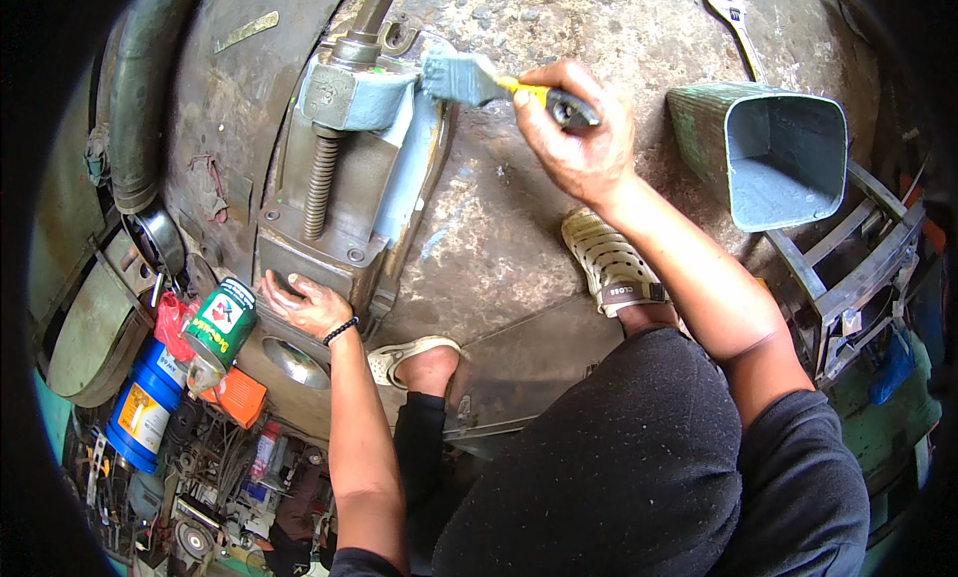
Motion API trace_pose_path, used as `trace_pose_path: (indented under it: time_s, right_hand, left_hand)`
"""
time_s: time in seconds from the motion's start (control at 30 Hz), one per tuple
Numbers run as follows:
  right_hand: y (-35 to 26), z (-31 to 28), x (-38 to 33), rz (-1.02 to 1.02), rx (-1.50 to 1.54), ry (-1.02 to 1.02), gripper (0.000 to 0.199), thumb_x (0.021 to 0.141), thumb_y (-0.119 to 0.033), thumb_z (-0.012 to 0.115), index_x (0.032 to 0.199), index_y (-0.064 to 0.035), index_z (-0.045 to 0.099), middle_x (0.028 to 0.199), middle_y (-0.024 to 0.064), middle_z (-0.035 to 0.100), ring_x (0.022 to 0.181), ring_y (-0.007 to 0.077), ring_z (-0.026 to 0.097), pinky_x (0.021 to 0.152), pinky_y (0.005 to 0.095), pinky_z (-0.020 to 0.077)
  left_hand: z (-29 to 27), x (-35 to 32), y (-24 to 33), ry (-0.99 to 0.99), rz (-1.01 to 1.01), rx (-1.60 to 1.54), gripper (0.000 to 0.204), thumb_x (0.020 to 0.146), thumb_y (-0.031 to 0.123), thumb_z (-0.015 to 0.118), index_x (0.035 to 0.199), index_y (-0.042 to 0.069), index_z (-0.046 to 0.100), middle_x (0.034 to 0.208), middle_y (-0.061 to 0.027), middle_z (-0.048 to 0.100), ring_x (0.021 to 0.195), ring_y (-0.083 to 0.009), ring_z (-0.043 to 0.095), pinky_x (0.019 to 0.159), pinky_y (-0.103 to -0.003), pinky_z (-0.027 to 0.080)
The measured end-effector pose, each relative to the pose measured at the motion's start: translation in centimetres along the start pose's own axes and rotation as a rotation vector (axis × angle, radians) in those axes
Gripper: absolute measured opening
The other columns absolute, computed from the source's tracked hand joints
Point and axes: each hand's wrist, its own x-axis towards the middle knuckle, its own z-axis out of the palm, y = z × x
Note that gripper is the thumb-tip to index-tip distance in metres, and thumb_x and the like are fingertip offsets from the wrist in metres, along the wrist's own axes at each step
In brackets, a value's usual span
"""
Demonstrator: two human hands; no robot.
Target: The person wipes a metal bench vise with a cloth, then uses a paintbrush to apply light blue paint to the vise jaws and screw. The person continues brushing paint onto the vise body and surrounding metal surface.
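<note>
In my right hand (584, 138) is a paintbrush (463, 78) with a yellow and black handle, my fingers closed round it. Blue-grey paint coats its bristles, which are at or just beside the far right end of a large metal machine vise (334, 193); whether they touch cannot be told. Light blue paint covers the vise's jaw block and part of its right side. A threaded screw (320, 183) runs along its bare metal middle. My left hand (307, 306), wearing a dark beaded bracelet, lies on the near end of the vise with fingers apart, holding nothing.
An adjustable wrench (734, 28) lies at the far right, beyond a square metal container (738, 158) on its side. A metal frame (848, 253) stands right of it. At left are a green can (222, 323), a blue bucket (147, 402) and a thick pipe (145, 98).
</note>
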Motion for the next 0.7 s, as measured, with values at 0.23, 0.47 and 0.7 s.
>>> trace_pose_path:
  time_s: [0.23,0.47,0.7]
  right_hand:
    - [-0.2,0.7,-1.9,0.001,0.137,-0.170,0.011,0.083,-0.009,0.072,0.090,-0.0006,0.068,0.073,0.0110,0.067,0.065,0.0191,0.068,0.062,0.0301,0.0522]
    - [0.0,1.2,1.3,-0.031,0.074,-0.062,0.014,0.086,-0.011,0.071,0.095,-0.0003,0.069,0.073,0.0075,0.066,0.064,0.0116,0.062,0.061,0.0266,0.0499]
    - [0.0,1.1,2.5,-0.056,0.025,0.113,0.015,0.086,-0.012,0.073,0.096,-0.0014,0.069,0.078,0.0099,0.069,0.069,0.0157,0.067,0.064,0.0285,0.0531]
  left_hand:
    - [0.0,0.0,0.2,0.000,-0.015,-0.006,0.051,0.103,0.036,0.047,0.131,-0.005,0.053,0.135,-0.0247,0.054,0.128,-0.0410,0.049,0.110,-0.053,0.037]
    - [0.1,0.0,0.0,0.008,0.002,-0.008,0.048,0.103,0.033,0.048,0.131,-0.006,0.053,0.133,-0.0251,0.055,0.129,-0.0412,0.048,0.110,-0.053,0.036]
    - [0.0,0.0,0.1,-0.003,-0.008,-0.011,0.047,0.103,0.033,0.048,0.131,-0.006,0.053,0.134,-0.0257,0.054,0.129,-0.0417,0.048,0.110,-0.053,0.036]
